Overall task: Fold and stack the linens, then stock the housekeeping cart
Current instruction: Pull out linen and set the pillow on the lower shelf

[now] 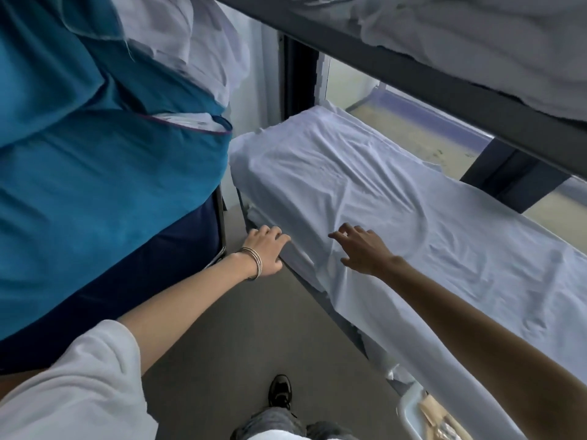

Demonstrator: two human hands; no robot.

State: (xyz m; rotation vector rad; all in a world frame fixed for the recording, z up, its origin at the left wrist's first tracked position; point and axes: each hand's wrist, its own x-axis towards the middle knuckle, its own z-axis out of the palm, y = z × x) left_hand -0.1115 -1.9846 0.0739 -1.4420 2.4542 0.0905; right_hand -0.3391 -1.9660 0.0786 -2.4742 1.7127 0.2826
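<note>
Both hands are out over the lower bunk. Left hand (265, 250), silver bangles (254, 262) at the wrist, has its fingers curled over the near edge of the white sheet (365, 198), gripping the fabric where it drapes over the side of the bunk. Right hand (360, 249) hovers just beside it with fingers spread and relaxed, holding nothing; whether the fingertips touch the cloth is hard to tell. That sheet lies wrinkled along the whole lower mattress, hanging over the near side above the dark bed rail (333, 315). Overhead, the upper bunk frame (413, 77) crosses the view, with more rumpled white bedding (476, 36) on top. On the left hangs a teal cloth (95, 160) with white linen (178, 42) bunched above it. Down below, a black shoe (280, 390) stands on the grey floor (222, 344).
</note>
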